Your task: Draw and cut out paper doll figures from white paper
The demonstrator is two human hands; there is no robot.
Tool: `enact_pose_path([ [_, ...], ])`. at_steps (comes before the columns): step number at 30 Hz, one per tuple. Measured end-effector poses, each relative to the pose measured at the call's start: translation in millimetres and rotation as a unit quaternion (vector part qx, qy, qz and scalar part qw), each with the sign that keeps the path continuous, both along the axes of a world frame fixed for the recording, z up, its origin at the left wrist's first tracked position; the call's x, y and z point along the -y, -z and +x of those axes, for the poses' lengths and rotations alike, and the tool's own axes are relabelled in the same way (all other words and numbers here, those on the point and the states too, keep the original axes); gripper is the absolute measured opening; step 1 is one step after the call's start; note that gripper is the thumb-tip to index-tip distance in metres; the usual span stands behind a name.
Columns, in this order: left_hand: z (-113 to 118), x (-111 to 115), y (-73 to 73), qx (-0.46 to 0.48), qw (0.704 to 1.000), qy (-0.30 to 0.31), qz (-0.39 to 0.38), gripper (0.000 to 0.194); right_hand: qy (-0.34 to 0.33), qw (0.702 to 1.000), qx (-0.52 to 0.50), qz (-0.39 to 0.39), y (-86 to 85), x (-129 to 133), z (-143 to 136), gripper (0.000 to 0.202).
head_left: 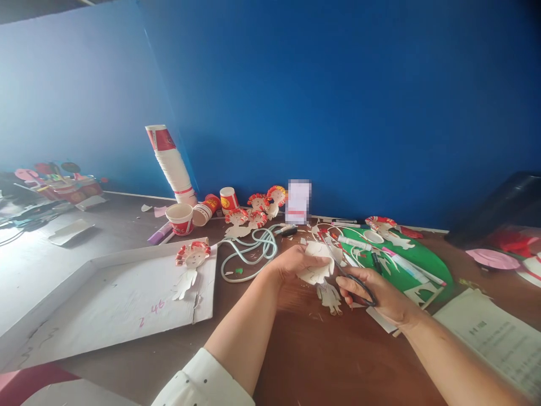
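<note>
My left hand (298,263) pinches a piece of white paper (316,273) with faint drawn lines, thumb on top. In my right hand (378,293) is a pair of scissors (358,286) with dark handles, its blades up against the paper's right edge. Just below the paper lies a cut-out paper figure (329,298) on the brown table. Paper figures with round faces and red-orange fringed hair lie about: one figure (192,265) is on the white box lid, and several more lean near the wall.
A tall leaning stack of paper cups (171,163) stands by the blue wall, with loose cups (181,219) beside it. A coiled pale cable (253,254) lies left of centre. Markers (408,268) rest on a green sheet (435,265) at right, near a printed page (486,332). The white box lid (105,299) fills the left.
</note>
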State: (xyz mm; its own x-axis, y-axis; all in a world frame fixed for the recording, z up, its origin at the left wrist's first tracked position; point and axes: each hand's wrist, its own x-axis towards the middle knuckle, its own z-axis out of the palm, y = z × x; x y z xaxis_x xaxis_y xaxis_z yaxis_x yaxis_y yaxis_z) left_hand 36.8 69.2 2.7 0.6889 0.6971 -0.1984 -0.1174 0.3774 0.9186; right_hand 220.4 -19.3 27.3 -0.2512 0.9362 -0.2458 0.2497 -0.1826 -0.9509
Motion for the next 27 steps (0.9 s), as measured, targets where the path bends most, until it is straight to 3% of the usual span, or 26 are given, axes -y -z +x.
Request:
enact_pose_path([
  [8,-0.9,-1.4,2.3,-0.017,1.000,0.004,0.010,0.040,-0.012,0.998,0.050,0.021,-0.2,-1.9,1.5,0.037],
  [27,1.6,5.4,-9.4,0.002,1.000,-0.012,-0.019,0.029,0.016,0.998,0.061,0.028,3.1,-1.4,0.0,0.036],
])
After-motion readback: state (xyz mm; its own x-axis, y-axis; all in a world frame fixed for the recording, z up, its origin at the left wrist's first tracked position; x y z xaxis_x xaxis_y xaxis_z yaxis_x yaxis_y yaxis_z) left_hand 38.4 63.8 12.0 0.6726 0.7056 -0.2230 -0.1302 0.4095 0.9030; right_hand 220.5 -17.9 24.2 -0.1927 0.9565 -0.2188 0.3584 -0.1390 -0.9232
